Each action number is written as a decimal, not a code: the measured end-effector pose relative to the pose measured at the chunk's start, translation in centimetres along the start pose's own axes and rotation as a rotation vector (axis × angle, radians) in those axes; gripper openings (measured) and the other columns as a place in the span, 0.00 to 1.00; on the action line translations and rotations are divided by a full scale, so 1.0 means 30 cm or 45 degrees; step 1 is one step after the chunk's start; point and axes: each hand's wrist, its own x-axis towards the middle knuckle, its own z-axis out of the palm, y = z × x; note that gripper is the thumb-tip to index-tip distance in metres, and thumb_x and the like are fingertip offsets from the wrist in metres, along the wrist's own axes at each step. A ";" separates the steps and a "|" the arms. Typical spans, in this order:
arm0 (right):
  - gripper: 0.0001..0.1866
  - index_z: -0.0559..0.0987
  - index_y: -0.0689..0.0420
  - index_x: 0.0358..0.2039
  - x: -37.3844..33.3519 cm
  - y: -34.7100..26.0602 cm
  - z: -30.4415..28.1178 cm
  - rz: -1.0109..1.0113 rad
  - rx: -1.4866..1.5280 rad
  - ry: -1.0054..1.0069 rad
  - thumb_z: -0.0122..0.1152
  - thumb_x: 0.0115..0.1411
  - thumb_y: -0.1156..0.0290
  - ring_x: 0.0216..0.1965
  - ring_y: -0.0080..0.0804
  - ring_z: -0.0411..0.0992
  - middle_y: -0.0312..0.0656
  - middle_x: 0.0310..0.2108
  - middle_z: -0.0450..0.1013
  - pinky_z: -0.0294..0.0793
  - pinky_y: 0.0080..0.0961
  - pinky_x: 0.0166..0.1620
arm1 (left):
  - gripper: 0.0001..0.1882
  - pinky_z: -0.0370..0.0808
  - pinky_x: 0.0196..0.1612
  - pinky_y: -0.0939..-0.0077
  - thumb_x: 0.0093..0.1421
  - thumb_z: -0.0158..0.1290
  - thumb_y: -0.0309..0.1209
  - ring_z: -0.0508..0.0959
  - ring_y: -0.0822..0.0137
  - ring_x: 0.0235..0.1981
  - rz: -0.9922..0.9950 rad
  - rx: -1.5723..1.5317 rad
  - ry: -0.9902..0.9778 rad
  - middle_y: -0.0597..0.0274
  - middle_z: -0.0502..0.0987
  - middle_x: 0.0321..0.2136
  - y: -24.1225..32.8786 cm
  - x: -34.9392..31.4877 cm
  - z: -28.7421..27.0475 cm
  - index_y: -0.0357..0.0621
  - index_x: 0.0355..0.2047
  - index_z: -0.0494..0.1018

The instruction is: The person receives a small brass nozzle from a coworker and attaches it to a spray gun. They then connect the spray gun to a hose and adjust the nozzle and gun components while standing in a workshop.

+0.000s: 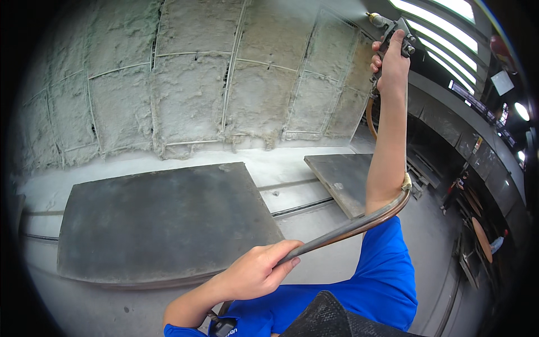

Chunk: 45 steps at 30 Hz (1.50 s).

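My right hand point(391, 66) is raised at the upper right, fingers wrapped around the grip of a metal spray gun point(397, 38). The gun's nozzle points up and left, and a pale mist trails from it. Below it, a brown hose point(370, 119) loops beside my forearm. My left hand point(259, 272) is closed around a pair of hoses point(353, 226), one grey and one brown. They bend near my right elbow, where pale wrapping binds them. Beyond my left hand lies a large dark flat panel point(163, 222) with a dull, smudged top.
A second dark panel point(342, 174) lies to the right, partly behind my right arm. Fluffy, coated filter panels in a wire frame point(191, 95) form the far wall. Rails point(303, 206) run along the dusty floor. Other people point(455, 188) and round brown boards point(481, 238) are at the far right.
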 end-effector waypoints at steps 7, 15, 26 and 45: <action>0.29 0.71 0.60 0.39 -0.024 -0.077 -0.032 -0.005 0.027 -0.053 0.48 0.69 0.41 0.15 0.18 0.59 0.39 0.25 0.73 0.58 0.17 0.18 | 0.17 0.73 0.32 0.59 0.68 0.49 0.30 0.79 0.47 0.28 -0.008 -0.070 -0.193 0.44 0.78 0.30 0.013 0.019 0.007 0.36 0.54 0.68; 0.31 0.71 0.61 0.41 -0.069 -0.103 -0.057 0.033 0.097 -0.056 0.45 0.69 0.40 0.16 0.18 0.57 0.40 0.27 0.73 0.56 0.17 0.19 | 0.20 0.73 0.30 0.65 0.66 0.54 0.29 0.79 0.55 0.26 0.067 -0.068 -0.200 0.48 0.79 0.29 0.000 0.010 0.022 0.36 0.56 0.69; 0.32 0.71 0.61 0.42 -0.123 -0.086 -0.112 0.106 0.224 -0.071 0.39 0.71 0.39 0.17 0.18 0.54 0.38 0.27 0.71 0.54 0.18 0.19 | 0.19 0.76 0.37 0.58 0.68 0.49 0.33 0.81 0.44 0.34 -0.023 -0.082 -0.461 0.41 0.80 0.34 -0.031 0.038 0.059 0.35 0.56 0.68; 0.46 0.70 0.59 0.55 -0.923 0.320 -0.221 1.082 1.734 -0.855 0.28 0.64 0.27 0.12 0.16 0.53 0.44 0.29 0.70 0.52 0.16 0.13 | 0.27 0.77 0.40 0.76 0.60 0.63 0.30 0.78 0.71 0.40 0.269 -0.058 0.514 0.58 0.77 0.39 -0.096 0.358 -0.143 0.36 0.58 0.70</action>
